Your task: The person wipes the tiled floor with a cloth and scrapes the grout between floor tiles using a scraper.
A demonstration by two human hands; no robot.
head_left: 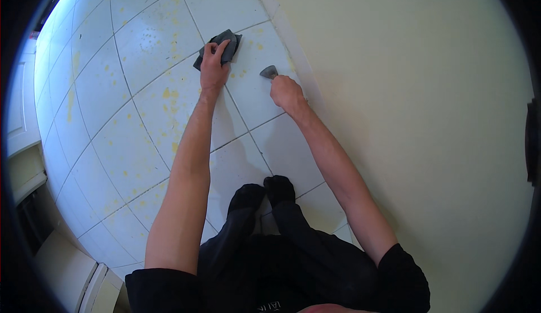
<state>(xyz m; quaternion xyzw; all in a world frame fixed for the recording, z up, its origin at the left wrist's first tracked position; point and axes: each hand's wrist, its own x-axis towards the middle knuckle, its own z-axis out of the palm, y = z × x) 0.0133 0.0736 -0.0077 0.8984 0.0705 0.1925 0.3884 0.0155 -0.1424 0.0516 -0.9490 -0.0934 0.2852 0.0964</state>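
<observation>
My left hand (214,72) is closed on a crumpled dark grey cloth (234,45), pinching it against the white tiled floor (155,127). My right hand (287,94) wraps round the handle of a scraper (269,72). Its flared grey blade points forward and left, low over a tile close to the wall; whether it touches the tile I cannot tell. Yellow spots (170,100) are scattered over the tiles, many of them left of my left hand. My palm and fingers hide the scraper's handle.
A pale wall (406,104) with a skirting board (296,48) runs along the right side. My feet in black socks (248,196) stand on the tiles below my hands. White door-like panels (22,101) and a white unit (66,265) border the left.
</observation>
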